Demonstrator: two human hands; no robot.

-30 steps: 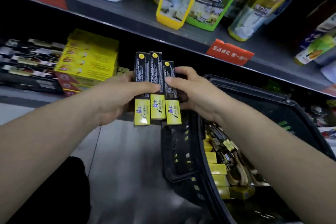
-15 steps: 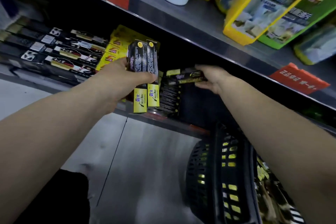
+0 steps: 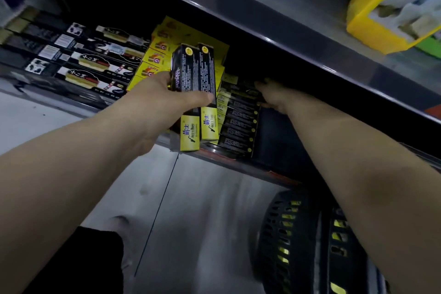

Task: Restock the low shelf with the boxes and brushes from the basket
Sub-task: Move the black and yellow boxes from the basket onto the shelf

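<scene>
My left hand [image 3: 162, 105] grips two black-and-yellow boxes [image 3: 193, 74] upright in front of the low shelf [image 3: 241, 166]. To their right, a stack of the same black boxes [image 3: 238, 126] lies flat on that shelf. My right hand [image 3: 274, 96] reaches into the dark shelf space and holds one more box on top of this stack; its fingertips are lost in shadow. The black basket [image 3: 286, 234] stands on the floor at the lower right, under my right forearm, with yellow showing through its slots.
Yellow boxes [image 3: 164, 43] are stacked behind my left hand, and black packs with brushes [image 3: 95, 64] fill the shelf further left. The upper shelf [image 3: 286, 7] overhangs close above, carrying yellow and green packs. My dark-clothed knee [image 3: 78, 262] is at the lower left.
My right hand took one of the three boxes, turned it flat and carried it deeper into the shelf onto the stack. My left hand keeps two boxes. The view moved closer to the shelf.
</scene>
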